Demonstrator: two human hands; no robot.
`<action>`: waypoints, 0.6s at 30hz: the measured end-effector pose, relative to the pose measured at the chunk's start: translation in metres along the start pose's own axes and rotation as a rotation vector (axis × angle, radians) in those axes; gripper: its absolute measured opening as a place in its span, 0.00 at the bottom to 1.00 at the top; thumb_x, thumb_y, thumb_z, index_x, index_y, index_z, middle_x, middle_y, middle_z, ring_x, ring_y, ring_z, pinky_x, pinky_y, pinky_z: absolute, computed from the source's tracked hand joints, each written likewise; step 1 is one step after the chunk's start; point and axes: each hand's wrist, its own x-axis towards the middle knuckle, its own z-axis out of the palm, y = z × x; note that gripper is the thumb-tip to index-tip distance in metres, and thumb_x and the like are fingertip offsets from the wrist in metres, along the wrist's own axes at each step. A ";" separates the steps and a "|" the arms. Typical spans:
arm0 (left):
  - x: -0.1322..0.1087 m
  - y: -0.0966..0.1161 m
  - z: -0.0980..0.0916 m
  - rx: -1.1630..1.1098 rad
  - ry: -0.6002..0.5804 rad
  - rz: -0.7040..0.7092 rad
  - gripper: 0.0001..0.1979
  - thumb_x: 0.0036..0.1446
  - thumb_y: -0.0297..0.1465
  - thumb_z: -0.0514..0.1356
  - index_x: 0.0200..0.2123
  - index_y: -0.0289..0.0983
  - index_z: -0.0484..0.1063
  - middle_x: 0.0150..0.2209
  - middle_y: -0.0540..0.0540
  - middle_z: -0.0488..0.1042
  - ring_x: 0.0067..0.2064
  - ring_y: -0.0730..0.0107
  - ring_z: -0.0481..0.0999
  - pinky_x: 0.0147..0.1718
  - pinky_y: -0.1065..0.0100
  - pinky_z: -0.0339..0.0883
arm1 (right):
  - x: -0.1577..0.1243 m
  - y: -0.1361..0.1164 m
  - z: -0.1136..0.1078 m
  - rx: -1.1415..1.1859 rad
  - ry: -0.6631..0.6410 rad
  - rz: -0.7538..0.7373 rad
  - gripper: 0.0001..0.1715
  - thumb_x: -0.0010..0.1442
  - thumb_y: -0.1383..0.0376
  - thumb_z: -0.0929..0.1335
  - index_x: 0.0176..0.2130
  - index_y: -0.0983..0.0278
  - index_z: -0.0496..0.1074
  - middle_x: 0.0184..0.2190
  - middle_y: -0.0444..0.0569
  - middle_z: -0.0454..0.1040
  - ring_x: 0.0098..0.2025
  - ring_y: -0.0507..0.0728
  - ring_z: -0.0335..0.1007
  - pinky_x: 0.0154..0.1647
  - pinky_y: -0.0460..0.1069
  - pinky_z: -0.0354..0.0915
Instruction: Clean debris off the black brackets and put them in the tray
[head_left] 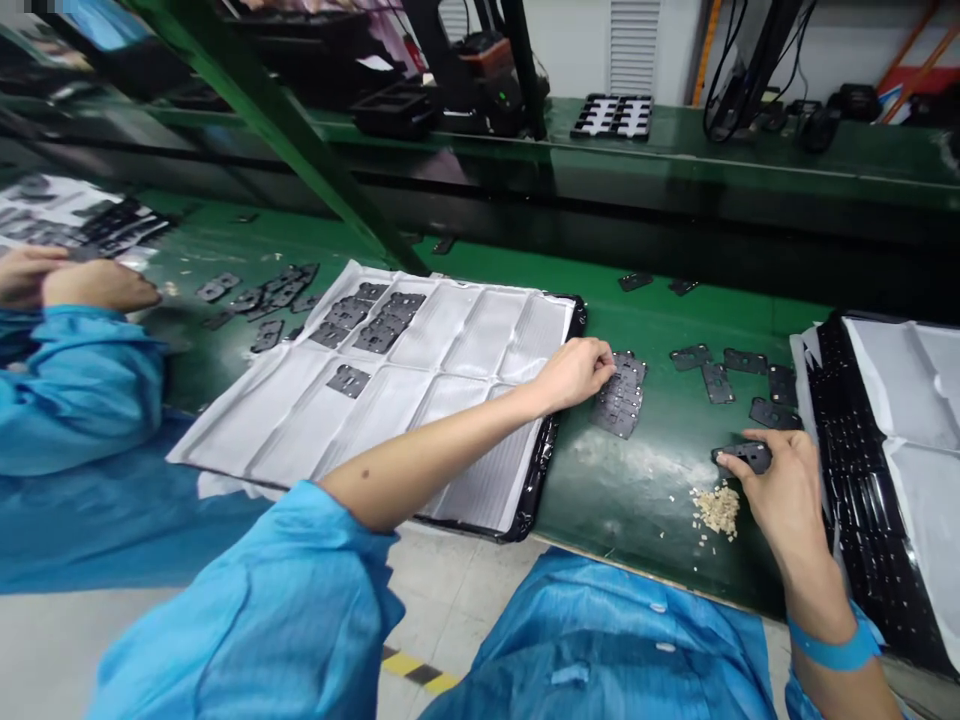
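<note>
My left hand (577, 370) reaches across the green belt (660, 470), its fingers curled onto a small stack of dark flat plastic parts (621, 398) lying just right of a black tray (555, 440). The tray is covered by a ribbed white sheet (450, 340) that carries several of the same dark parts (373, 322). My right hand (780, 480) is closed on one dark part (746, 457) at the belt's right. Loose dark parts (731, 372) lie beyond it. A little heap of pale crumbs (718, 510) sits by my right thumb.
A co-worker in a blue sleeve (75, 390) works at the left, hands (67, 280) near more scattered parts (262, 300). A second black tray with a white sheet (907, 400) stands at the right edge. A green post (300, 140) slants over the belt; a raised shelf behind holds trays (613, 116).
</note>
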 end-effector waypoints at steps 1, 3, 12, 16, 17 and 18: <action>0.017 0.000 -0.002 0.015 0.011 -0.014 0.06 0.68 0.27 0.62 0.39 0.36 0.80 0.39 0.45 0.84 0.41 0.63 0.83 0.46 0.65 0.75 | 0.000 -0.001 -0.001 0.030 -0.001 0.013 0.42 0.66 0.31 0.64 0.43 0.65 0.82 0.41 0.60 0.73 0.45 0.69 0.72 0.50 0.63 0.69; 0.054 0.001 -0.006 0.047 0.050 -0.048 0.06 0.69 0.28 0.63 0.42 0.35 0.81 0.44 0.42 0.84 0.47 0.60 0.83 0.51 0.64 0.74 | -0.003 -0.004 -0.004 0.096 -0.011 0.032 0.37 0.68 0.34 0.65 0.41 0.63 0.81 0.40 0.58 0.77 0.43 0.66 0.75 0.49 0.60 0.70; 0.199 0.010 -0.003 0.159 0.045 -0.259 0.31 0.60 0.38 0.75 0.61 0.31 0.74 0.67 0.29 0.72 0.71 0.42 0.68 0.66 0.57 0.67 | -0.034 0.005 -0.006 0.314 0.008 0.215 0.25 0.67 0.43 0.71 0.47 0.60 0.82 0.45 0.53 0.86 0.47 0.65 0.83 0.51 0.56 0.76; 0.232 0.002 -0.006 0.177 -0.087 -0.284 0.34 0.49 0.39 0.81 0.57 0.34 0.78 0.58 0.35 0.81 0.62 0.45 0.79 0.59 0.61 0.73 | -0.049 0.010 -0.001 0.379 0.046 0.227 0.23 0.68 0.45 0.72 0.46 0.60 0.82 0.44 0.52 0.86 0.45 0.63 0.84 0.51 0.55 0.77; 0.238 0.001 -0.007 0.179 -0.111 -0.273 0.32 0.50 0.39 0.80 0.55 0.34 0.79 0.55 0.36 0.82 0.59 0.47 0.81 0.58 0.61 0.74 | -0.050 0.009 0.001 0.392 0.061 0.212 0.22 0.68 0.46 0.72 0.46 0.60 0.82 0.44 0.52 0.85 0.46 0.63 0.84 0.51 0.54 0.77; 0.242 0.001 -0.008 0.176 -0.125 -0.250 0.28 0.53 0.39 0.79 0.54 0.34 0.79 0.54 0.38 0.82 0.57 0.49 0.83 0.57 0.59 0.75 | -0.052 0.009 0.003 0.401 0.077 0.193 0.20 0.69 0.47 0.72 0.45 0.60 0.82 0.44 0.52 0.85 0.46 0.62 0.84 0.52 0.54 0.77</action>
